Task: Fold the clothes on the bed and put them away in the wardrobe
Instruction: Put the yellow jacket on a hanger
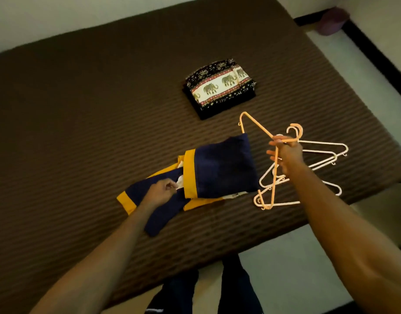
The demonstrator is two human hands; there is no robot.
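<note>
**Hanger lifted, navy garment pinched on the brown bed**

Ribbed brown quilted bedcover (81, 109) fills most of my view, its surface running in soft raised rows. Near its front edge lies the navy-blue garment with yellow bands (219, 171), partly folded, a bit of white fabric showing at its opening. My left hand (161, 191) reaches onto this garment with fingers curled, pinching the white fabric at the yellow hem. Just right of the garment, my right hand (287, 155) is raised above the cover, fingers wrapped round the thin orange plastic hanger (258, 125), which is tilted, one corner pointing away from me and the other hanging down. Beneath it, a loose pile of white plastic hangers (317, 152) rests on the cover, hooks overlapping. Farther back from the garment sits the folded black cloth with a cream elephant-print band (219, 87), a neat square stack, well apart from both hands. Both forearms are extended and bare.
</note>
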